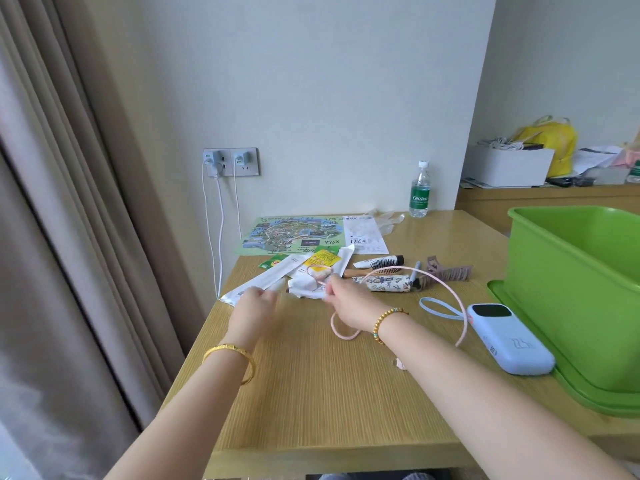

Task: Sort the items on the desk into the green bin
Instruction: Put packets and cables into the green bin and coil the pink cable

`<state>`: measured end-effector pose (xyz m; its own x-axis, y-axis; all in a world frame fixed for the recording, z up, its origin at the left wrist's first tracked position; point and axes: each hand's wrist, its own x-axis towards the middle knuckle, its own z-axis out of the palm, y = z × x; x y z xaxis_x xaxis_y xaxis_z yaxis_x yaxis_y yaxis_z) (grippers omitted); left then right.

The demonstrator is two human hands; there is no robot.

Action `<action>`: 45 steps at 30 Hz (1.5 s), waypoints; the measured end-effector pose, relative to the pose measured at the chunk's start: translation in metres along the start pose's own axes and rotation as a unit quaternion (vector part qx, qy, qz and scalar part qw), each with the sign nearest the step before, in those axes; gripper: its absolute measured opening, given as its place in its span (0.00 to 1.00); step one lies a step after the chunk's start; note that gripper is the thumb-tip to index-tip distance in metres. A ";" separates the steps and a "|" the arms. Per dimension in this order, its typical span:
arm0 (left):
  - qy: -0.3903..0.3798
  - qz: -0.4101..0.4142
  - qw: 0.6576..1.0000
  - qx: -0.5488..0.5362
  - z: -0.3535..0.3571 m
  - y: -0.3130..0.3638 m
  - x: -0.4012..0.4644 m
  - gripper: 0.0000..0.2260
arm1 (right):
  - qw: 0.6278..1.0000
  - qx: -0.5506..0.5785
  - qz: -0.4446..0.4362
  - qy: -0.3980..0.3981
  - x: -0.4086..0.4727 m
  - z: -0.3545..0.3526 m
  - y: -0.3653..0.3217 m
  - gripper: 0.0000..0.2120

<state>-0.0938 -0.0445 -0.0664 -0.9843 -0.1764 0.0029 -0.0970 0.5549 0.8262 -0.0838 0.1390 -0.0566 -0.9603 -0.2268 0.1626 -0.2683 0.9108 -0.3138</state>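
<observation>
The green bin [571, 282] stands at the desk's right edge on its green lid [588, 396]. My right hand [348, 301] is closed on a thin pink cable [457, 306] that arcs over the desk toward the light blue power bank [509, 337]. My left hand [254, 304], blurred, is closed at the end of long white packets [270, 275]. Beyond my hands lie a yellow sachet [323, 259], a hairbrush [382, 266], a floral pouch [388, 284], a brown hair claw [446, 270] and a white tube [367, 263].
A map leaflet [294, 233], a printed sheet [365, 233] and a water bottle [420, 192] sit at the desk's back. Two chargers hang from the wall socket [230, 162]. A curtain [52, 237] is at the left. A white box [509, 166] and a yellow bag [550, 140] rest on a far shelf.
</observation>
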 end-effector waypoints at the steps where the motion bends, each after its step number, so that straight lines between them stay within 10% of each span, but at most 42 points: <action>1: 0.016 0.002 0.999 -0.030 0.000 0.005 -0.005 0.10 | 0.998 0.048 0.013 0.033 -0.003 -0.006 0.000 0.05; 14: -0.153 0.149 0.940 -0.265 0.087 0.178 -0.101 0.18 | 0.833 0.178 0.101 0.514 -0.097 -0.154 0.060 0.10; 24: -0.251 0.211 0.894 -0.305 0.176 0.286 -0.166 0.10 | 0.851 0.059 0.257 0.455 -0.187 -0.234 0.161 0.11; 32: -0.270 0.348 0.898 -0.017 0.190 0.293 -0.160 0.17 | 0.891 -0.057 0.395 0.219 -0.203 -0.231 0.179 0.18; 45: -0.117 0.304 0.945 0.036 0.130 0.184 -0.075 0.16 | 0.939 -0.110 0.139 0.294 -0.101 -0.160 0.103 0.14</action>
<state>-0.0565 0.1764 0.0123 -0.8662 0.3721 0.3336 0.4954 0.5511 0.6715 -0.0023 0.3107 0.0444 -0.7655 0.2004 0.6115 0.0707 0.9707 -0.2297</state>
